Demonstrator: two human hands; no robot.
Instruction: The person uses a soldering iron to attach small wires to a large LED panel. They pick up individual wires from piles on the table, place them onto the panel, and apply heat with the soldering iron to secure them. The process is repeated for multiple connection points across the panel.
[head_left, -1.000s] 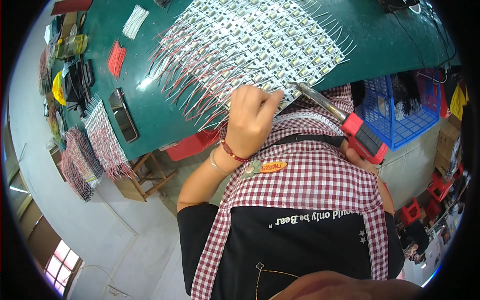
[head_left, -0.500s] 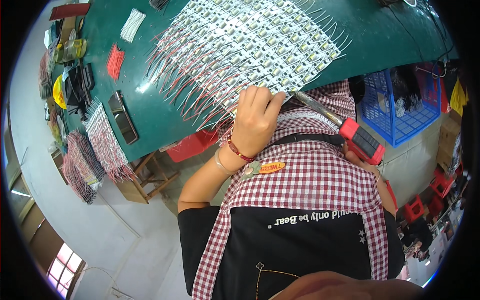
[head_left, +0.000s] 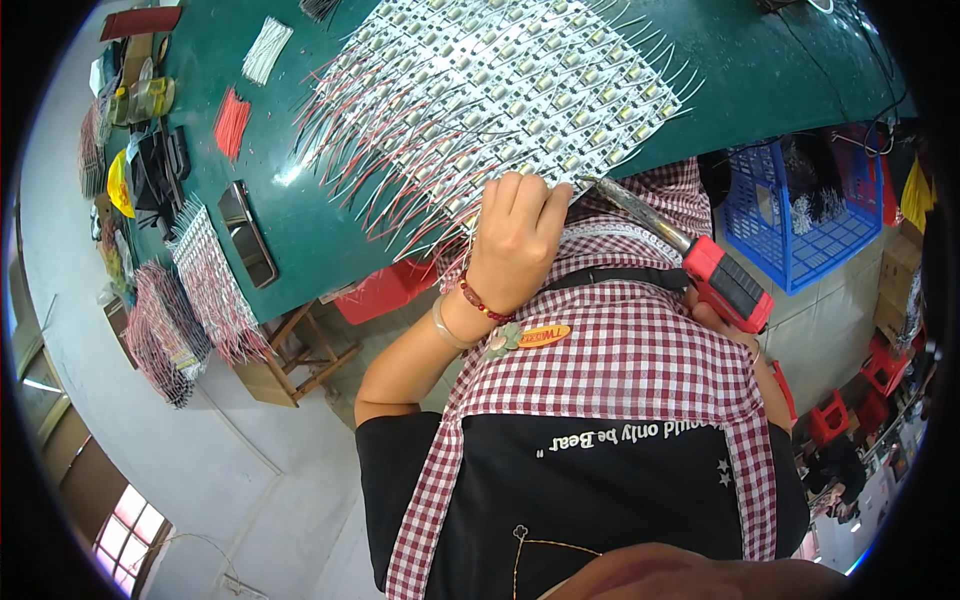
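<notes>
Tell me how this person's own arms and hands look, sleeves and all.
Short black sleeves on both sides. The left hand is ungloved, with a dark red beaded bracelet and a pale bangle at the wrist. The right hand, partly hidden, looks ungloved too.

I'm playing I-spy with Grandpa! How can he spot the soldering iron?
Start at the green table, then the white LED boards. Beside their near corner is the soldering iron, held in the right hand; unlike the blue crate nearby, it has a red handle and metal barrel.
</notes>
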